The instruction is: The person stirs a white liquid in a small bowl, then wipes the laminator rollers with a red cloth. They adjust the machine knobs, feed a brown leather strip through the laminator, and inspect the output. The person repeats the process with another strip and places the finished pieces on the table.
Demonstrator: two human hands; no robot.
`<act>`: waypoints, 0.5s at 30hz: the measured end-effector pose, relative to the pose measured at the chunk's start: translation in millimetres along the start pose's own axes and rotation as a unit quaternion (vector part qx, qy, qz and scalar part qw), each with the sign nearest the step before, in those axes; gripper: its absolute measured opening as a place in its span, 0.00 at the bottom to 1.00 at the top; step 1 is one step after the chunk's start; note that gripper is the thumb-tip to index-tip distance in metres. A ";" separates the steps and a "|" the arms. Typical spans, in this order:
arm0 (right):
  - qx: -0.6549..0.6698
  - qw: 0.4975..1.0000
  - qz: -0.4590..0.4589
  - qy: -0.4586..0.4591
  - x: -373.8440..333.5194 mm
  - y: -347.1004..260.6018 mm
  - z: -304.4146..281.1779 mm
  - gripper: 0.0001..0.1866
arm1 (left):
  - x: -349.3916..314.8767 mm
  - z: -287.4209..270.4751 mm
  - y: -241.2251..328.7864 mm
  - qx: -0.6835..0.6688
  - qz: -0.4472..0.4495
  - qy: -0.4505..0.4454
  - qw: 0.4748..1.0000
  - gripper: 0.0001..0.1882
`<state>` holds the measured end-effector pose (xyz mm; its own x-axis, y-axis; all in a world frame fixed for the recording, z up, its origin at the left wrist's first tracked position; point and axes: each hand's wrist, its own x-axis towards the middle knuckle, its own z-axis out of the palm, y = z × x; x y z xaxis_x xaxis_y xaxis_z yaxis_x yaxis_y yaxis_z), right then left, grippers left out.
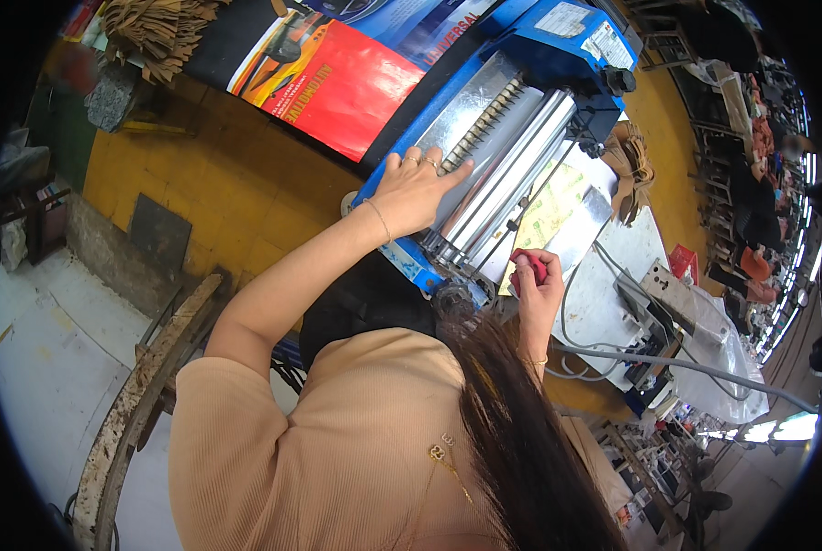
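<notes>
My left hand (413,195) reaches over the metal plate (452,106) of a blue roller machine (521,46). Its fingers are spread and lie at the near end of a long row of thin, ridged tan-and-dark pieces (480,126), whose kind I cannot make out. Beside that row run shiny steel rollers (512,174). On the machine's right, my right hand (541,292) is closed round a small red object (530,266); the fingers hide part of it. Just beyond that hand lies a yellow-green patterned sheet (549,207).
Red and blue printed sheets (356,92) cover the dark table left of the machine. Brown strip bundles lie at far left (158,37) and right (630,170). Grey cables (686,365) cross the white table (645,248). A worn metal bar (145,404) stands at left.
</notes>
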<state>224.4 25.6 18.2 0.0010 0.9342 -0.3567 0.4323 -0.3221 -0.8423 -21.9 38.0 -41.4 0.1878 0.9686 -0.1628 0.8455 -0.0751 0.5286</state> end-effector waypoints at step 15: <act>0.239 0.970 -0.038 0.011 3.1 -6.4 -15.9 0.19 | -16.0 -31.0 5.2 -0.551 -0.095 0.051 0.828 0.30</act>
<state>236.0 33.0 28.9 0.0069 0.9593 -0.2823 -0.0349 -0.2819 -0.9588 -36.1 29.5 -10.3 0.0127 0.9571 -0.2896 -0.1242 0.2889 0.9493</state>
